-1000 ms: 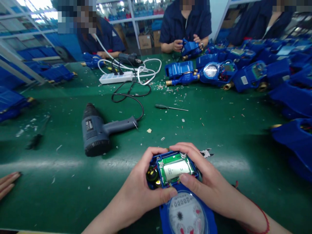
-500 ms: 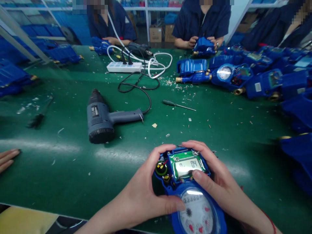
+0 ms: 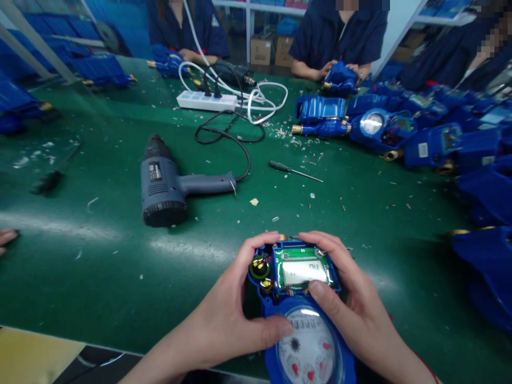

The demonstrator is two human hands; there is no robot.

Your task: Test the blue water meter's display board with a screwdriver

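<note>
A blue water meter [image 3: 308, 341] is held between both hands near the table's front edge, its round dial facing up and its electronics compartment uncovered. Inside that compartment are a green circuit board with a small LCD display [image 3: 302, 273] and, to its left, a round black part with yellow tabs. My left hand [image 3: 236, 304] grips the left side, thumb over the dial's edge and fingers around the far corner. On the right side, my right hand [image 3: 352, 298] is wrapped around the housing, its thumb at the display's lower edge.
A grey heat gun [image 3: 164, 184] lies left of centre, with a screwdriver [image 3: 294, 170] to its right. Behind are a white power strip [image 3: 206, 100] and cables. Several blue meters [image 3: 384, 128] crowd the right side. Co-workers sit opposite; another person's fingertips [image 3: 8, 237] show at left.
Both hands and the meter have shifted slightly left in view. The digits on the display look different. At the left edge, the other person's fingers have drawn back partly out of view.
</note>
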